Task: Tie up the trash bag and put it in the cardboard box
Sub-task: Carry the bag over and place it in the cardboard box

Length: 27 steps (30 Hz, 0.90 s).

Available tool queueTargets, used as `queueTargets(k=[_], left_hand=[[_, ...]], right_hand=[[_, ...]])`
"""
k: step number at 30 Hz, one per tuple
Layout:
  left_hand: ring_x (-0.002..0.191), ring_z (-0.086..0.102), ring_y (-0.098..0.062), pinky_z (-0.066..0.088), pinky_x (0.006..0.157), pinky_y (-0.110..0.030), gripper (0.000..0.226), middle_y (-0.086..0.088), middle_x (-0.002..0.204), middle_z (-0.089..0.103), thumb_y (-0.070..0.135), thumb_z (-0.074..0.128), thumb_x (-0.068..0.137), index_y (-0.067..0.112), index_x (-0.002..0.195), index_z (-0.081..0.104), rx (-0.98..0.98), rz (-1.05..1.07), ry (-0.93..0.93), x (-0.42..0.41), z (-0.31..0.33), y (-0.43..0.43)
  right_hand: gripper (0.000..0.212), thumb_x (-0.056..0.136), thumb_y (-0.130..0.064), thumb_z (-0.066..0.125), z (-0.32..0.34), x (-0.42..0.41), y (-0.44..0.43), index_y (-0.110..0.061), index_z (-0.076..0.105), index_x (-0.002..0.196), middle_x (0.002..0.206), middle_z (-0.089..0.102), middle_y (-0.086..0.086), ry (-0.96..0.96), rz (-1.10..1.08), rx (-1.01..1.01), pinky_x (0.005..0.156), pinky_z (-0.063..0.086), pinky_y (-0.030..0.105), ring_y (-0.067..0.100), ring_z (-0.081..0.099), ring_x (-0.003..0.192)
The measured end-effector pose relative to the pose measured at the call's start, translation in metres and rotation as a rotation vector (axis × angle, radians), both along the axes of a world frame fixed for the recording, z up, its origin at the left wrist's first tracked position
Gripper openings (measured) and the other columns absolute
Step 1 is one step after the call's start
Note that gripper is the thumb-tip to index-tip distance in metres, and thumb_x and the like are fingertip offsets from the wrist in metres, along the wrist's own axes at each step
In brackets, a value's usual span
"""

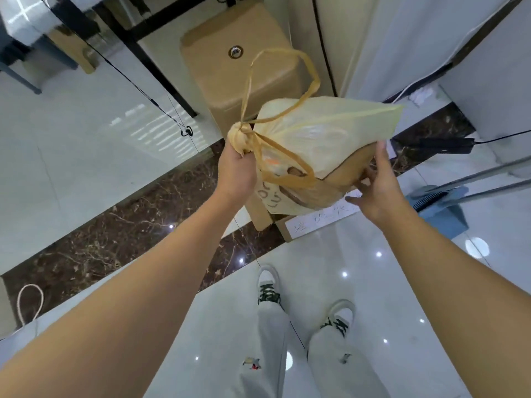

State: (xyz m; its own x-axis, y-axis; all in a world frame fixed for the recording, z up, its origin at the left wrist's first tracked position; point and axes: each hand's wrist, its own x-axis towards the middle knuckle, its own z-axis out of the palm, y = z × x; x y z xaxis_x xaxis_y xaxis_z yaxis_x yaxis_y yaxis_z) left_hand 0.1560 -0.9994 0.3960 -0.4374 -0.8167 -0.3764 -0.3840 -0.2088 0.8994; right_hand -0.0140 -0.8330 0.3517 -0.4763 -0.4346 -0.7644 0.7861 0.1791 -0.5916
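A pale yellow trash bag (pixel 324 133) hangs in mid-air above a cardboard box (pixel 260 209) with a white handwritten label on its front. The bag's neck is gathered into a knot with yellow drawstring loops sticking up and hanging down. My left hand (pixel 237 165) is shut around that knotted neck. My right hand (pixel 379 182) is spread open at the bag's lower right, fingertips at the bag's underside and the box's flap. The bag hides most of the box's opening.
A beige plastic bin (pixel 238 67) with a round metal fitting stands just behind the box. A blue dustpan with metal handles (pixel 442 202) lies at the right. A black cable (pixel 129 81) runs across the glossy white tiles. My two feet stand below.
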Motion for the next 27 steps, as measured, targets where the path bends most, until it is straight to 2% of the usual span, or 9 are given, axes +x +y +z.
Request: queueTargets(k=[3, 5, 8, 12, 16, 20, 22, 24, 27], left_hand=[[0.117, 0.055, -0.047, 0.041, 0.102, -0.064, 0.042, -0.024, 0.119, 0.060, 0.030, 0.072, 0.075, 0.008, 0.108, 0.059, 0.054, -0.056, 0.159, 0.001, -0.021, -0.012], [0.111, 0.056, -0.043, 0.043, 0.099, -0.062, 0.035, -0.023, 0.114, 0.057, 0.016, 0.065, 0.084, 0.000, 0.113, 0.055, 0.071, -0.128, 0.236, 0.002, -0.032, -0.022], [0.096, 0.066, -0.025, 0.054, 0.088, -0.041, 0.019, -0.005, 0.095, 0.068, 0.000, 0.052, 0.087, 0.003, 0.104, 0.058, 0.071, -0.141, 0.264, 0.004, -0.052, -0.036], [0.097, 0.061, -0.023, 0.052, 0.086, -0.029, 0.026, -0.010, 0.101, 0.060, 0.001, 0.056, 0.087, -0.001, 0.113, 0.052, 0.039, -0.084, 0.245, -0.007, -0.079, -0.033], [0.090, 0.061, -0.006, 0.052, 0.088, -0.026, 0.028, 0.002, 0.099, 0.059, 0.009, 0.057, 0.081, 0.010, 0.109, 0.057, 0.066, 0.002, 0.077, -0.026, -0.119, -0.024], [0.100, 0.057, -0.013, 0.046, 0.087, -0.018, 0.035, 0.003, 0.108, 0.061, 0.012, 0.051, 0.098, 0.003, 0.132, 0.051, 0.111, 0.079, -0.002, -0.051, -0.133, -0.008], [0.106, 0.056, -0.023, 0.044, 0.084, -0.015, 0.036, -0.011, 0.121, 0.061, 0.010, 0.042, 0.101, -0.002, 0.135, 0.047, 0.083, 0.115, -0.169, -0.057, -0.150, -0.003], [0.119, 0.055, -0.035, 0.046, 0.094, -0.025, 0.038, -0.024, 0.133, 0.055, -0.002, 0.040, 0.099, -0.009, 0.136, 0.044, 0.139, 0.080, -0.222, -0.056, -0.174, -0.003], [0.126, 0.051, -0.037, 0.047, 0.084, -0.020, 0.047, -0.024, 0.139, 0.050, -0.003, 0.049, 0.095, -0.006, 0.140, 0.040, 0.221, -0.147, -0.469, -0.046, -0.203, -0.011]], right_hand=[[0.065, 0.084, -0.078, 0.033, -0.031, -0.014, -0.016, -0.028, 0.057, 0.119, 0.121, 0.060, -0.003, -0.062, -0.107, -0.037, 0.092, 0.047, 0.055, 0.024, 0.055, 0.114], [0.074, 0.078, -0.085, 0.032, -0.053, -0.021, -0.028, -0.028, 0.060, 0.115, 0.129, 0.062, 0.002, -0.142, -0.166, -0.109, 0.099, 0.043, 0.062, 0.030, 0.055, 0.123], [0.068, 0.082, -0.077, 0.041, -0.083, -0.028, -0.042, -0.029, 0.069, 0.120, 0.126, 0.068, 0.002, -0.157, -0.230, -0.195, 0.097, 0.048, 0.054, 0.029, 0.063, 0.118], [0.043, 0.095, -0.052, 0.041, -0.099, -0.037, -0.059, -0.025, 0.075, 0.094, 0.101, 0.077, 0.000, -0.017, -0.225, -0.179, 0.083, 0.057, 0.039, 0.024, 0.069, 0.101], [0.025, 0.091, -0.040, 0.050, -0.121, -0.052, -0.070, -0.026, 0.069, 0.098, 0.098, 0.075, -0.003, 0.182, -0.175, -0.063, 0.083, 0.058, 0.035, 0.021, 0.070, 0.099], [0.019, 0.091, -0.036, 0.048, -0.121, -0.062, -0.079, -0.026, 0.065, 0.095, 0.091, 0.069, -0.008, 0.346, -0.155, 0.012, 0.072, 0.054, 0.023, 0.010, 0.065, 0.088], [0.017, 0.095, -0.032, 0.046, -0.124, -0.061, -0.083, -0.024, 0.061, 0.093, 0.092, 0.064, -0.009, 0.460, -0.121, 0.028, 0.070, 0.051, 0.018, 0.005, 0.062, 0.084], [0.018, 0.096, -0.035, 0.043, -0.127, -0.053, -0.085, -0.027, 0.059, 0.093, 0.105, 0.060, -0.005, 0.642, -0.074, 0.064, 0.082, 0.049, 0.018, 0.006, 0.059, 0.096], [0.023, 0.093, -0.041, 0.045, -0.161, -0.033, -0.081, -0.025, 0.060, 0.088, 0.111, 0.052, -0.002, 0.965, 0.154, 0.180, 0.098, 0.042, 0.031, 0.020, 0.052, 0.111]])
